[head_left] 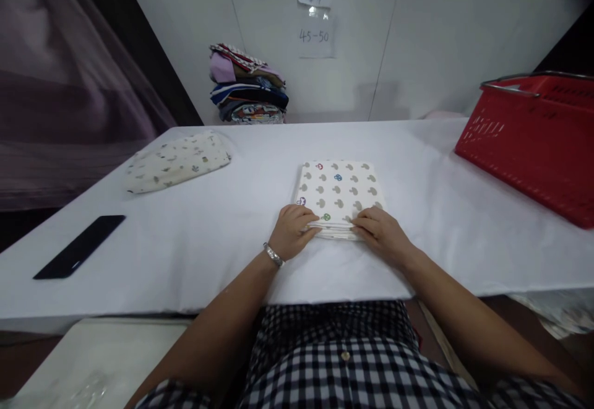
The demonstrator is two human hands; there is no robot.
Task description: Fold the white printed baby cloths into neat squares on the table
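A folded white cloth [341, 189] printed with beige mushrooms and a few coloured ones lies on the white-covered table [260, 260] in front of me. Its near edge shows several stacked layers. My left hand [293, 229], with a silver bracelet at the wrist, pinches the left part of that near edge between thumb and fingers. At the right part of the same edge, my right hand [381, 234] grips the layers in a similar pinch. Both hands rest low, close to the tabletop.
At the far left lies another cream cloth [180, 161] with a small plant print. A flat dark object [81, 247] is nearer on that side. Behind the table rises a pile of folded fabrics [250, 87]. On the right stands a red basket [533, 143] with metal handles.
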